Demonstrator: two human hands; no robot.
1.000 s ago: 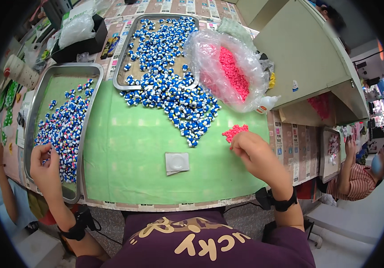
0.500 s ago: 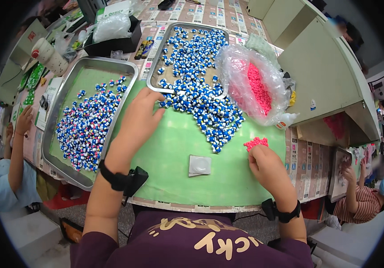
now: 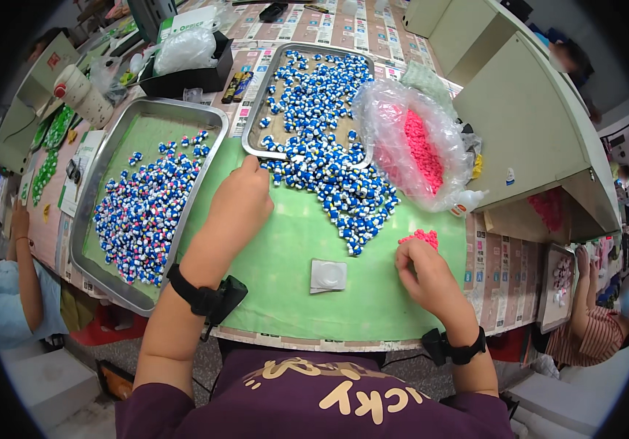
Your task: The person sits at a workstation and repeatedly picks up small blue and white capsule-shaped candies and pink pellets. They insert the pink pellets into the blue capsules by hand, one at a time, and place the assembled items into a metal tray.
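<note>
My left hand (image 3: pixel 241 199) is closed at the left edge of a pile of small blue-and-white figures (image 3: pixel 358 212); whatever its fingertips hold is hidden. The pile spills from a metal tray (image 3: pixel 257 110) onto the green mat (image 3: pixel 285 271). My right hand (image 3: pixel 429 276) is curled with its fingers drawn together, just in front of a small heap of tiny pink pieces (image 3: pixel 424 236). Anything in that pinch is too small to make out. Between my hands, nearer to me, lies a small pale square block with a round, clear-looking top (image 3: pixel 328 276).
On the left, another metal tray (image 3: pixel 219 126) holds blue-and-white figures with pink bits. A clear plastic bag (image 3: pixel 395 157) of pink pieces lies beside a small white bottle (image 3: pixel 468 200). A grey cabinet (image 3: pixel 534 117) borders the right. Co-workers sit on both sides.
My left hand has shifted slightly right and its spread fingers have closed. My right hand has drawn a little left and nearer to me from the pink heap.
</note>
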